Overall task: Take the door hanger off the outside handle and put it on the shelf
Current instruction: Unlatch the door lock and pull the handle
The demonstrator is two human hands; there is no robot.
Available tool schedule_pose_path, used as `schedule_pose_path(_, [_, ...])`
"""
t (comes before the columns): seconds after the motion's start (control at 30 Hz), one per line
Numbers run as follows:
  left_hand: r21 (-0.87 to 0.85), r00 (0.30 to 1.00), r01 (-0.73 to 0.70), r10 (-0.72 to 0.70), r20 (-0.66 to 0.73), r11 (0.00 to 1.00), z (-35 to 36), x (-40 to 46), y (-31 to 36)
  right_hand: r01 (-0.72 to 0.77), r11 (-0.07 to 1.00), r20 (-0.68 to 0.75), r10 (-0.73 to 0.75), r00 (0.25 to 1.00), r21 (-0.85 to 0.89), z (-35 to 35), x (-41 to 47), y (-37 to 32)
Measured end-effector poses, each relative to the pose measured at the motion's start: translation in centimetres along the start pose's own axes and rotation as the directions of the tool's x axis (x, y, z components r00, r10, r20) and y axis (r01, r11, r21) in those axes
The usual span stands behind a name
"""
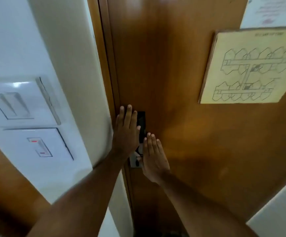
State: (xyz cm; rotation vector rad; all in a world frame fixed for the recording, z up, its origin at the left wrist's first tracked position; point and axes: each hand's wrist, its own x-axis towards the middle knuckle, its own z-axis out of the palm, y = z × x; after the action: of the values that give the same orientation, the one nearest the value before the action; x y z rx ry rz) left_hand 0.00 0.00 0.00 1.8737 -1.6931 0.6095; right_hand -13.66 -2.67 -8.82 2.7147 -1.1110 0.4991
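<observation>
A brown wooden door [173,82] fills the middle of the view, shut against its frame. My left hand [126,130] lies flat, fingers straight, over the door's left edge beside a black lock plate [141,124]. My right hand [153,156] is flat too, fingers together, just below and right of it, covering most of a silver latch part [135,162]. Neither hand holds anything. No door hanger, handle or shelf shows in this view.
A white wall [67,57] at the left carries two switch panels [37,144]. On the door hang a yellowish floor-plan card [248,65] and a white notice [268,11]. A pale surface [279,211] cuts in at the lower right.
</observation>
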Motion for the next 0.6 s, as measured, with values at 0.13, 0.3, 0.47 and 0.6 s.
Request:
schedule_pose_path(0.13, [-0.063,1.0,0.018,-0.02,-0.024,0.998,0.4,0.2,0.1,-0.025,0.997,-0.023,0.024,0.999,-0.066,0.5,-0.2,0.0])
schedule_pose_path(0.3, [-0.08,1.0,0.007,-0.009,-0.029,0.997,0.9,0.3,-0.3,-0.069,0.997,-0.045,0.071,0.996,0.037,1.2,-0.6,-0.3])
schedule_pose_path(0.47, [-0.085,0.999,0.027,-0.031,-0.041,0.996,1.3,0.1,0.2,-0.138,0.952,-0.099,0.17,0.98,0.273,2.8,-1.3,-0.7])
schedule_pose_path(0.6, [-0.091,0.998,0.053,-0.056,-0.03,0.994,1.1,0.1,0.4,-0.131,0.946,-0.135,0.177,0.975,0.298,3.3,-1.3,-0.8])
